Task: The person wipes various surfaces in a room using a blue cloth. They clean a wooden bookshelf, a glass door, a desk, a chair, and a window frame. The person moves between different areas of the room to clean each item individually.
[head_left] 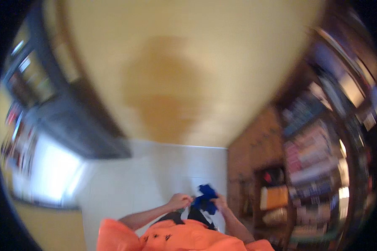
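Note:
A dark blue piece of cloth (206,197) hangs crumpled in front of my body, just above the pale floor. My right hand (219,202) grips its right side. Close to the cloth's left edge, my left hand (181,201) is closed, with fingers drawn together. Whether it pinches the cloth or something small is too blurred to make out. Below both hands show the dark shorts and orange shirt I wear.
A wooden bookcase (257,136) packed with books stands along the right. Ahead rises a yellow wall (247,50) bearing a shadow. To the left are a dark grey piece of furniture (77,125) and a bright white panel (56,167). White tiles cover the floor (117,180).

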Available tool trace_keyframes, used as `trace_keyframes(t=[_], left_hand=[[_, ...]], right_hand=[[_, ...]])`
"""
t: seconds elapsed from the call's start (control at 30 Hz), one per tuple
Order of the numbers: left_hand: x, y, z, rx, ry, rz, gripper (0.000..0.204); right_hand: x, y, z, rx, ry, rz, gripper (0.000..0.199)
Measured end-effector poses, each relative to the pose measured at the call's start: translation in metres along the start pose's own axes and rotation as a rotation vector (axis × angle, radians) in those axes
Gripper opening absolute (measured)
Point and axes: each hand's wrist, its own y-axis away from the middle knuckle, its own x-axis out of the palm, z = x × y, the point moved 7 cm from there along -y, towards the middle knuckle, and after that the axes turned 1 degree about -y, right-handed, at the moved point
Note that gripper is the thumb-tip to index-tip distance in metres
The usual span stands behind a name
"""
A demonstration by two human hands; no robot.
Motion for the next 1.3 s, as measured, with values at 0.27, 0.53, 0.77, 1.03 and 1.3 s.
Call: trace_keyframes(t=[0.27, 0.53, 0.77, 1.03, 1.3], left_hand=[[-0.014, 0.074, 0.015, -0.072, 0.361, -0.462, 0.022], [0.015, 0.129, 0.047, -0.198, 0.536, -0.562, 0.022], [-0.005, 0.152, 0.068, -0.195, 0.842, -0.658, 0.02], [-0.052, 0.222, 0.109, -0.329, 0.585, -0.442, 0.018], [-0.107, 0.097, 0.064, -0.311, 0.46, -0.301, 0.017]], right_hand=[[-0.005, -0.071, 0.021, 0.058, 0.167, 0.147, 0.043], [0.096, -0.073, 0.015, 0.035, 0.316, 0.568, 0.048], [0.157, -0.049, 0.056, -0.149, 0.678, 0.659, 0.029], [0.214, 0.045, 0.089, -0.308, 0.677, 0.611, 0.051], [-0.041, 0.04, 0.087, -0.165, 0.889, 0.137, 0.053]])
